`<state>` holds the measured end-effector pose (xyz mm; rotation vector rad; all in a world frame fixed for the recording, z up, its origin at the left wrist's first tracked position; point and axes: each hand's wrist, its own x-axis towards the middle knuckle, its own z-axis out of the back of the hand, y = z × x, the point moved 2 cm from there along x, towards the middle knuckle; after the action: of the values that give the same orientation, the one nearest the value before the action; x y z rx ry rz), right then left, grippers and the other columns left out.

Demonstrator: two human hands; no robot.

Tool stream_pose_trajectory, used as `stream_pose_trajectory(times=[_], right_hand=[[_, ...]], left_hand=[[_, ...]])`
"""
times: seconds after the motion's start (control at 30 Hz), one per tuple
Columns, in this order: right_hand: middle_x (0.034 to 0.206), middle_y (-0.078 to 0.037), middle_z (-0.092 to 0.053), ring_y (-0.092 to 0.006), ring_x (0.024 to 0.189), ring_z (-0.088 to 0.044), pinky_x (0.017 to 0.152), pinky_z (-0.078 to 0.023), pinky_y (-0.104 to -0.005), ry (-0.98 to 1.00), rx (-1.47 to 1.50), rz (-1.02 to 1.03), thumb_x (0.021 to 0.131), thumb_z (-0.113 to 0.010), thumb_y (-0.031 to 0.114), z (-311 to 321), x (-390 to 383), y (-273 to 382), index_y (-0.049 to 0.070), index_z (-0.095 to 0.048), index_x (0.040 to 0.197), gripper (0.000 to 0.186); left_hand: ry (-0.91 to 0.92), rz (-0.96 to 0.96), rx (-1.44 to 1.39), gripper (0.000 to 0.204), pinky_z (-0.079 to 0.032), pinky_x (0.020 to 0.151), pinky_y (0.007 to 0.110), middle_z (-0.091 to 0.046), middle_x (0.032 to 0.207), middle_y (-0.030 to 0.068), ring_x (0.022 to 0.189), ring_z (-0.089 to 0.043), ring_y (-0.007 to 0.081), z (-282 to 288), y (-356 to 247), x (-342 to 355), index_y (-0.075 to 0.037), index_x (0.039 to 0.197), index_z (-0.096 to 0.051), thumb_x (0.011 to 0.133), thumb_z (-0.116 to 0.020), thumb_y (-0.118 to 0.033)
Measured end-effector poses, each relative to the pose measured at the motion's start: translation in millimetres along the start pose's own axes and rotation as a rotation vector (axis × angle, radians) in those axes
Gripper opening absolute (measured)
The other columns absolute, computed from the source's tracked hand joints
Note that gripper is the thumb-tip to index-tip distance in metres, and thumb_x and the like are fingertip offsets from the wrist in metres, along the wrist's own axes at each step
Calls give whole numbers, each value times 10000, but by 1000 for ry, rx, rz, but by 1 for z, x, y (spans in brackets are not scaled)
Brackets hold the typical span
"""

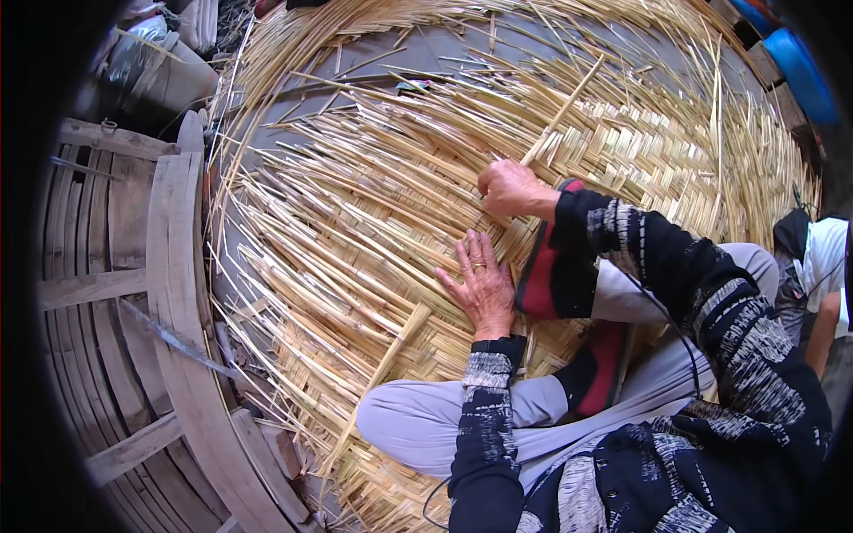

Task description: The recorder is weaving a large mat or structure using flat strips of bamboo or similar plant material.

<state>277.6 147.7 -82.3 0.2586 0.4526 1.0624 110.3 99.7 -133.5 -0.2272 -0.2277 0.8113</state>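
A half-woven mat of pale reed strips (355, 222) spreads under me, its long loose ends fanning out. My left hand (482, 286) lies flat on the strips with fingers spread, a ring on one finger. Above it to the right, my right hand (515, 188) is curled down onto the weave, beside a longer pale strip (569, 107) angled away from it; what is between those fingers is hidden. I sit cross-legged on the mat, my red-and-black shoes (542, 284) close beside both hands.
A slatted wooden frame (173, 266) borders the mat on the left, with bagged items (164, 67) behind it. Grey floor (435, 40) shows among loose strips at the back. Blue containers (795, 71) stand at the upper right. Another person in a white top (822, 258) is at the right edge.
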Motion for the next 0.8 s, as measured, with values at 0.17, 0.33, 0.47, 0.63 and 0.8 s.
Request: stream_pose_trajectory(times=[0.17, 0.33, 0.47, 0.63, 0.8], right_hand=[[765, -202, -628, -324, 766, -627, 683, -501, -398, -27, 83, -192, 652, -562, 117, -8, 12, 7, 21, -659, 688, 141], [760, -173, -640, -286, 766, -637, 663, -506, -374, 158, 190, -299, 655, -582, 123, -16, 23, -3, 36, -658, 676, 117], [771, -162, -644, -295, 775, -634, 671, -504, -377, 17, 129, -284, 652, -587, 116, -5, 16, 6, 55, -661, 667, 97], [786, -158, -640, -289, 788, -630, 686, -496, -380, -7, 40, -254, 630, -583, 95, 0, 16, 3, 75, -671, 692, 110], [736, -153, -626, -310, 763, -613, 682, -483, -379, -21, 80, -16, 584, -595, 117, -5, 14, 1, 102, -673, 689, 132]], left_hand=[[5, -3, 5, 632, -59, 1015, 607, -265, 1420, 20, 1306, -246, 222, 2, -2, 2, -155, 1348, -310, 791, -547, -337], [4, 9, -3, 632, -57, 1016, 601, -263, 1421, 11, 1306, -248, 214, 1, -1, 1, -168, 1351, -309, 788, -546, -333], [32, 19, -18, 635, -50, 1019, 599, -258, 1424, 6, 1307, -246, 210, 2, -1, 1, -174, 1353, -304, 788, -545, -338], [20, 22, -21, 635, -44, 1020, 601, -265, 1422, 5, 1306, -246, 209, 0, 0, 0, -177, 1350, -310, 787, -544, -353], [-32, 31, -51, 587, -50, 1018, 603, -326, 1381, 9, 1278, -289, 211, 8, -1, 4, -175, 1307, -373, 775, -570, -323]])
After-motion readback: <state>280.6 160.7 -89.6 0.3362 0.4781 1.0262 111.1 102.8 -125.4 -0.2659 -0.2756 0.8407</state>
